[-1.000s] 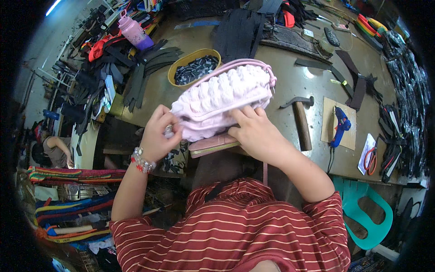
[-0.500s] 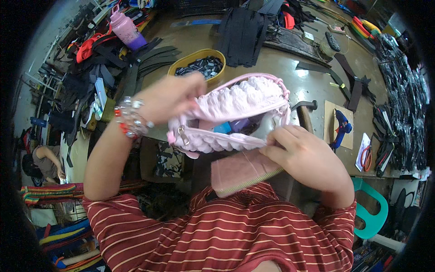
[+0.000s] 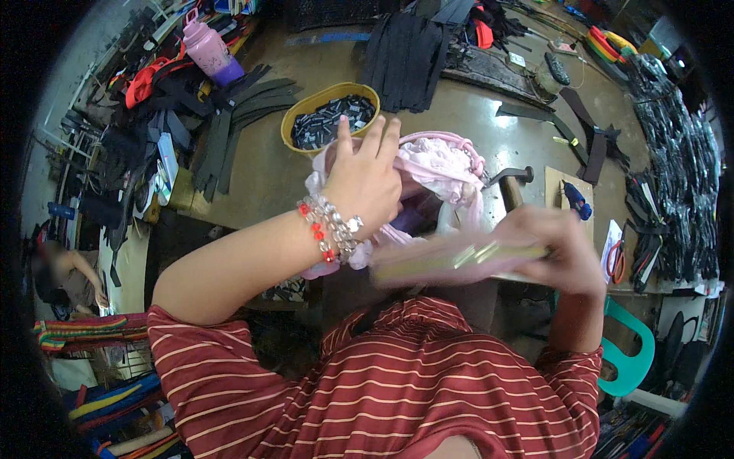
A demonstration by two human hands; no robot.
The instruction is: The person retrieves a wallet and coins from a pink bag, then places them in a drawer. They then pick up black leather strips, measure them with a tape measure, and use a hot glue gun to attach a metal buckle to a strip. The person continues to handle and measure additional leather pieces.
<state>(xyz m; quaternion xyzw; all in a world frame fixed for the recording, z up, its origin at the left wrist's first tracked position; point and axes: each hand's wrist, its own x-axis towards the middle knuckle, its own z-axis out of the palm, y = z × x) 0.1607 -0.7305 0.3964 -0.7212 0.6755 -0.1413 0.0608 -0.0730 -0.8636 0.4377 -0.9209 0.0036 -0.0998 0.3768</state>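
Observation:
A pale pink ruffled handbag [image 3: 437, 164] is unzipped at the table's near edge, with something purple inside. Across its left part lies my left hand [image 3: 365, 180], fingers stretched out and apart, a beaded bracelet at the wrist. My right hand [image 3: 556, 249], smeared by motion, grips a pink wallet [image 3: 451, 260] by its right end. The wallet is blurred too, level in front of the bag, its zipper edge showing.
Behind the bag stands a yellow basin [image 3: 287, 131] of small black pieces. Black straps [image 3: 405, 65] lie farther back. A hammer-like tool [image 3: 511, 182], a blue glue gun [image 3: 577, 200] and red-handled scissors [image 3: 616, 262] are at right. A pink-purple bottle [image 3: 210, 50] stands far left.
My left hand has moved right from the bag's left end onto its top, fingers now spread. My right hand has drawn the wallet rightward and turned it edge-up, away from the bag's rim.

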